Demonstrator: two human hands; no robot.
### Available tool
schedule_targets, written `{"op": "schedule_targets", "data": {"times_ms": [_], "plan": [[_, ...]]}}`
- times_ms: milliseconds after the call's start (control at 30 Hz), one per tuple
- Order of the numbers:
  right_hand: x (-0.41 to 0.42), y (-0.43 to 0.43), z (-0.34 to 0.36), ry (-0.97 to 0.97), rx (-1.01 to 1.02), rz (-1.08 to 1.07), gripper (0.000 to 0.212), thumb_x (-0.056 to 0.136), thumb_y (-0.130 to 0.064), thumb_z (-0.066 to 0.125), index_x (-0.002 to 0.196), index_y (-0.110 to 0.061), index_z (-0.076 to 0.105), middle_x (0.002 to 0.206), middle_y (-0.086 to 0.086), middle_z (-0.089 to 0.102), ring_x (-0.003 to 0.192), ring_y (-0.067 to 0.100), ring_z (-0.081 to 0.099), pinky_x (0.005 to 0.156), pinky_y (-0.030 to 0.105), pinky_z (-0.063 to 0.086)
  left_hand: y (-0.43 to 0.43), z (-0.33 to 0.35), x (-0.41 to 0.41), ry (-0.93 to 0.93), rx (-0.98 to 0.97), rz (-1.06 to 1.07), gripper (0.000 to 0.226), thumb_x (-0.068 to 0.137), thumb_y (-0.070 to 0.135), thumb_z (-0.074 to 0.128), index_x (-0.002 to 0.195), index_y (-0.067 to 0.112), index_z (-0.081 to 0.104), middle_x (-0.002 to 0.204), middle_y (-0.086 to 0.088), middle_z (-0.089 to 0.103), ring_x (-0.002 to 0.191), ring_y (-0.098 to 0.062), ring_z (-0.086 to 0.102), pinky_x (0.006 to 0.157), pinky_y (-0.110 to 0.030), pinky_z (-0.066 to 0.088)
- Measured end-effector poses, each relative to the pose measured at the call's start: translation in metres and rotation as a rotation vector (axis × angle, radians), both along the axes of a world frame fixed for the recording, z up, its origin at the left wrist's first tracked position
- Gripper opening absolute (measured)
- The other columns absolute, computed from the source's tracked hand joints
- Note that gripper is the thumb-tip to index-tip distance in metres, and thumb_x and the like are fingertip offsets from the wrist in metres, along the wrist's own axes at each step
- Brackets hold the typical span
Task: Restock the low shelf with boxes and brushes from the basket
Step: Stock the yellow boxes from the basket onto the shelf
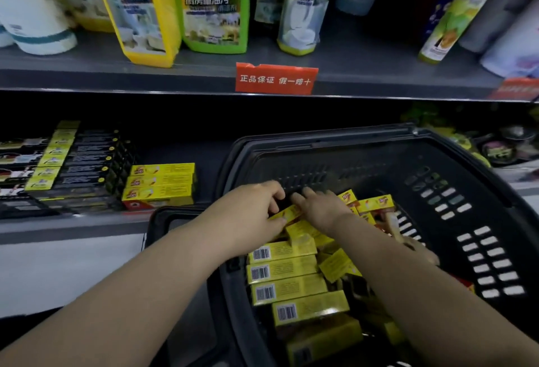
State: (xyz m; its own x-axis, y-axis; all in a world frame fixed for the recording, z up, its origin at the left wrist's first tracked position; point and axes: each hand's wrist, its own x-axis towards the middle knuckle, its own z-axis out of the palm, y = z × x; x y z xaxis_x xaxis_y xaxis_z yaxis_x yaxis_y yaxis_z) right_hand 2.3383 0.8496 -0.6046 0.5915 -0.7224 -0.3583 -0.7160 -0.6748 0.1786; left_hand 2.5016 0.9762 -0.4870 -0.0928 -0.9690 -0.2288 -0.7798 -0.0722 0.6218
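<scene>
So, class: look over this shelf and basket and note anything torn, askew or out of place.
The red shelf tag has a torn, notched top edge. In the basket, the yellow boxes on the right lie tilted and jumbled, unlike the neat barcode-up row beside them.

Two bare forearms come in from the bottom edge, the left forearm [145, 273] from the lower left and the right forearm [408, 279] from the lower right. They angle toward each other until the hands meet almost fingertip to fingertip.

The left hand [256, 209] has its back turned up, fingers curled over the top and thumb tucked beneath. It's pinching the end of a yellow box [287, 214].

The right hand [320, 206] shows its back to the camera, the wrist in line with the arm. Its fingers [302, 195] stretch forward and leftward, tips bent down right beside the left hand's knuckles. It lies over that same box, but the palm and thumb are hidden underneath, so its grip can't be made out.
</scene>
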Motion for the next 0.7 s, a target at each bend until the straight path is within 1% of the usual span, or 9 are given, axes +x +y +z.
{"op": "schedule_targets", "data": {"times_ms": [67, 133, 200, 267, 400, 467, 533, 633, 700], "plan": [[-0.009, 0.002, 0.028, -0.11, 0.101, -0.046, 0.038, 0.095, -0.018, 0.046, 0.132, -0.02, 0.036, 0.129, 0.009, 0.047, 0.113, 0.031, 0.052, 0.089, 0.039, 0.041, -0.002, -0.002, -0.007, -0.005, 0.006, -0.01, 0.051, 0.09, 0.034, 0.057, 0.137, 0.025, 0.038, 0.129, 0.008, 0.051, 0.113, -0.009, 0.051, 0.096, -0.025, 0.043], [-0.025, 0.004, 0.065, -0.279, 0.221, -0.09, 0.034, 0.09, -0.02, 0.057, 0.121, -0.025, 0.044, 0.118, 0.003, 0.055, 0.102, 0.025, 0.056, 0.083, 0.035, 0.044, -0.002, -0.004, -0.011, -0.041, 0.01, -0.014, 0.069, 0.091, 0.037, 0.055, 0.147, 0.022, 0.02, 0.148, 0.001, 0.034, 0.131, -0.014, 0.039, 0.102, -0.025, 0.034], [-0.043, 0.009, 0.101, -0.484, 0.387, -0.13, 0.032, 0.085, -0.018, 0.066, 0.108, -0.032, 0.048, 0.102, -0.004, 0.06, 0.09, 0.019, 0.059, 0.077, 0.032, 0.047, -0.001, -0.005, -0.01, -0.046, 0.019, -0.002, 0.08, 0.09, 0.044, 0.054, 0.15, 0.023, 0.005, 0.156, 0.0, 0.019, 0.14, -0.016, 0.026, 0.107, -0.026, 0.027], [-0.053, 0.021, 0.129, -0.736, 0.606, -0.161, 0.034, 0.083, -0.008, 0.067, 0.105, -0.028, 0.052, 0.1, 0.002, 0.064, 0.093, 0.019, 0.062, 0.081, 0.03, 0.053, -0.001, -0.003, -0.009, 0.004, 0.066, -0.003, 0.086, 0.087, 0.053, 0.051, 0.15, 0.024, 0.001, 0.157, 0.002, 0.017, 0.14, -0.013, 0.025, 0.108, -0.026, 0.027], [-0.051, 0.031, 0.141, -0.973, 0.702, -0.15, 0.039, 0.083, 0.0, 0.065, 0.111, -0.026, 0.054, 0.113, 0.005, 0.062, 0.104, 0.01, 0.062, 0.086, 0.02, 0.052, -0.001, 0.003, -0.015, 0.278, 0.212, 0.075, 0.07, 0.087, 0.055, 0.049, 0.146, 0.026, 0.024, 0.133, 0.009, 0.048, 0.106, -0.008, 0.054, 0.074, -0.014, 0.044], [-0.05, 0.027, 0.124, -1.022, 0.641, -0.23, 0.038, 0.086, -0.006, 0.064, 0.112, -0.03, 0.051, 0.114, -0.002, 0.062, 0.102, 0.011, 0.064, 0.086, 0.023, 0.053, 0.001, 0.002, -0.019, 0.405, 0.255, 0.165, 0.054, 0.088, 0.051, 0.05, 0.134, 0.023, 0.042, 0.117, 0.001, 0.061, 0.098, -0.013, 0.06, 0.071, -0.024, 0.049], [-0.057, 0.016, 0.093, -0.817, 0.444, -0.397, 0.036, 0.09, -0.025, 0.061, 0.122, -0.028, 0.046, 0.124, 0.001, 0.058, 0.109, 0.018, 0.06, 0.093, 0.033, 0.05, 0.003, -0.001, -0.023, 0.54, 0.31, 0.257, 0.041, 0.089, 0.046, 0.054, 0.12, 0.02, 0.053, 0.101, -0.004, 0.067, 0.092, -0.018, 0.064, 0.077, -0.035, 0.052], [-0.084, 0.008, 0.029, -0.162, 0.231, -0.739, 0.074, 0.09, -0.049, 0.051, 0.145, -0.011, 0.02, 0.147, 0.016, 0.031, 0.133, 0.032, 0.036, 0.104, 0.041, 0.037, 0.006, -0.005, -0.029, 0.652, 0.366, 0.307, 0.02, 0.088, 0.04, 0.059, 0.099, 0.024, 0.059, 0.09, -0.005, 0.07, 0.078, -0.02, 0.066, 0.072, -0.034, 0.053], [-0.102, 0.01, -0.003, -0.129, 0.271, -0.926, 0.087, 0.087, -0.051, 0.054, 0.148, -0.008, 0.01, 0.151, 0.017, 0.021, 0.139, 0.033, 0.024, 0.111, 0.043, 0.03, 0.006, -0.007, -0.031, 0.693, 0.374, 0.319, 0.015, 0.087, 0.037, 0.062, 0.093, 0.025, 0.057, 0.093, -0.002, 0.069, 0.08, -0.017, 0.065, 0.071, -0.031, 0.052]]}}
